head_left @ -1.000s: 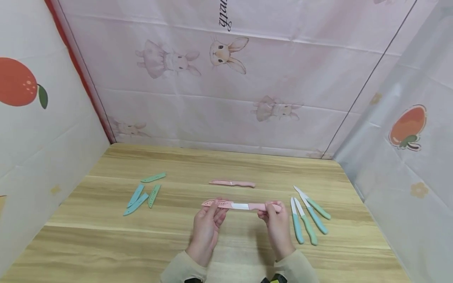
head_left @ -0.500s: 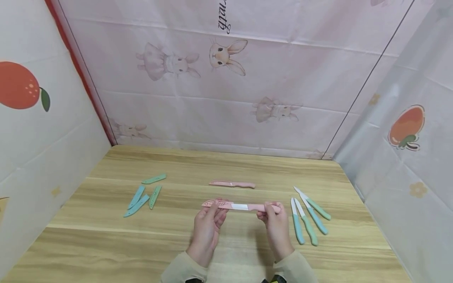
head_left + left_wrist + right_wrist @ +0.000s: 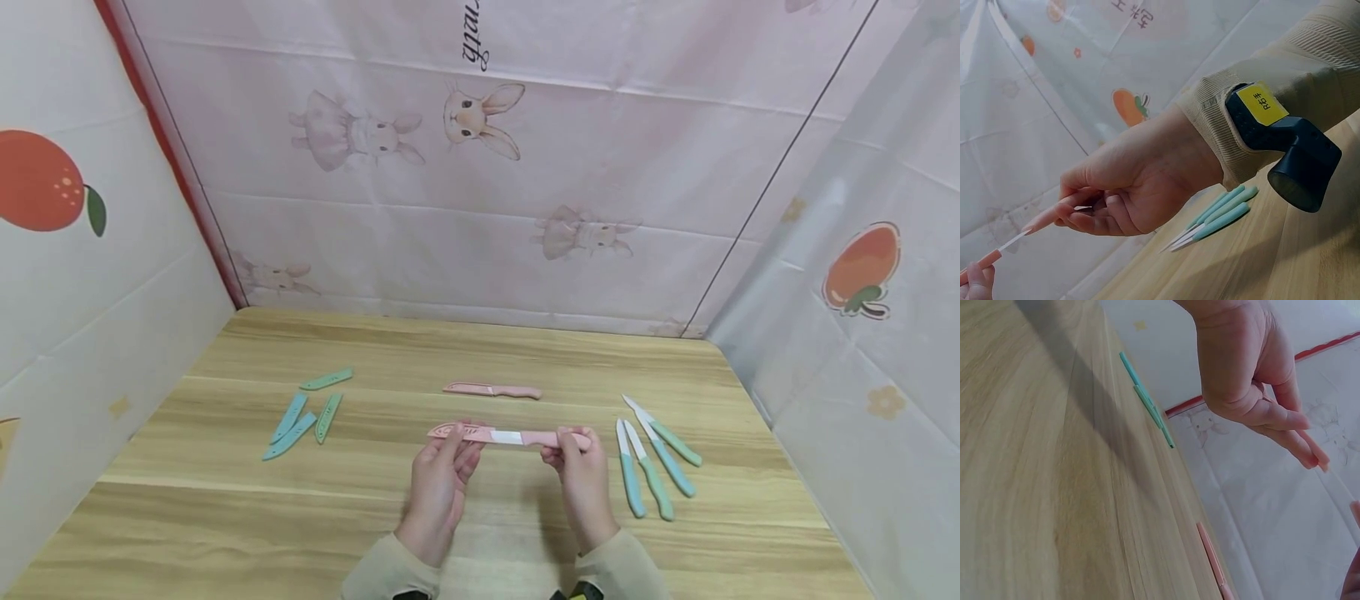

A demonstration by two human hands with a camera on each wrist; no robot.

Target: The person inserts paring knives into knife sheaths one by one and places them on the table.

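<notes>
A pink paring knife (image 3: 536, 438) lies level between the two hands, its blade partly inside a pink sheath (image 3: 478, 433). A short bare stretch of white blade (image 3: 507, 437) shows between sheath and handle. My left hand (image 3: 435, 492) pinches the sheath, thumb on the near face. The knife's handle is held by my right hand (image 3: 587, 492), between thumb and fingers. In the left wrist view the right hand (image 3: 1141, 175) grips the handle above the table. The right wrist view has the left hand (image 3: 1241, 369) with the sheath at its fingertips.
Behind the hands lies another pink knife (image 3: 491, 389) in its sheath. Several bare-bladed knives with blue (image 3: 633, 485) and green (image 3: 657, 490) handles lie at the right. Blue (image 3: 289, 418) and green (image 3: 327, 418) sheaths lie at the left. Printed curtains surround the wooden table (image 3: 225, 517).
My right hand has shifted slightly left with the knife, so less of the blade shows outside the sheath. The left hand stays nearly still.
</notes>
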